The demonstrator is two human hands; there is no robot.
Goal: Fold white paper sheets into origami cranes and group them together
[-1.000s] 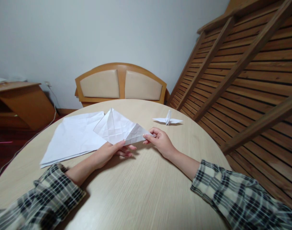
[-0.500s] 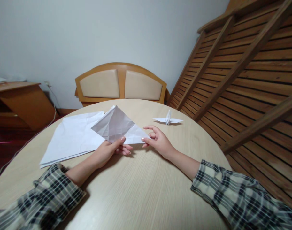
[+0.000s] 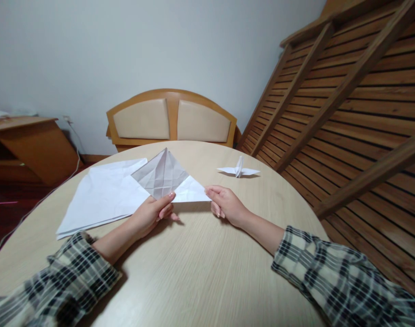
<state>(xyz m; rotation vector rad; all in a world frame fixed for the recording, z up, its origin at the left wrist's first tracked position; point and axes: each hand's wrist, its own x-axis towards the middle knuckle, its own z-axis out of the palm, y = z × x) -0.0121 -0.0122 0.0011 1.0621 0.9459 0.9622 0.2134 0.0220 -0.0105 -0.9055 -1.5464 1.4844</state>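
Between my two hands a folded sheet of paper (image 3: 163,175) is held up above the table. Its upper left part is a shaded, creased diamond; toward the right it narrows into a brighter white triangular flap. My left hand (image 3: 153,213) pinches the lower edge, thumb on top and the other fingers curled beneath. At the right tip, my right hand (image 3: 226,204) grips the corner between thumb and forefinger. A finished white paper crane (image 3: 239,170) stands on the table beyond my right hand, wings spread.
White paper sheets (image 3: 98,195) lie stacked on the left of the round wooden table (image 3: 200,272). A padded headboard (image 3: 173,116) stands behind the table. Wooden slats (image 3: 364,118) lean at the right, and a desk (image 3: 30,145) is at the far left.
My right hand has closed its fingers on the paper's right corner, where the forefinger was raised before. The paper has tilted slightly, and its right tip sits a little higher.
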